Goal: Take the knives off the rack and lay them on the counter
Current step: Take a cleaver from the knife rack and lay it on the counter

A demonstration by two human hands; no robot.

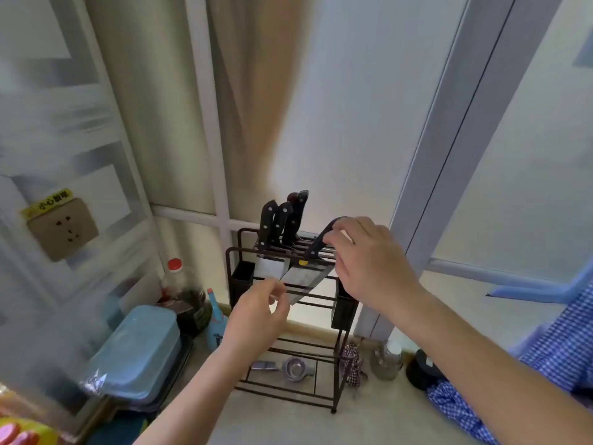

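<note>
A dark metal knife rack [232, 274] stands on the pale counter [282, 422] against the frosted window. Three black-handled knives [279, 224] stand upright in its top slots. A cleaver [305, 276] with a black riveted handle is tilted across the rack's front, blade pointing down-left. My right hand [369, 261] is shut on the cleaver's handle at its upper right end. My left hand [260, 313] pinches the lower edge of the cleaver's blade with thumb and fingers.
A blue-lidded container [138, 348] and a red-capped bottle [175, 274] sit left of the rack. A metal strainer [293, 369] lies on the rack's bottom shelf. A checked cloth [351, 364], a glass jar [386, 359] and a dark round object [420, 369] stand to its right.
</note>
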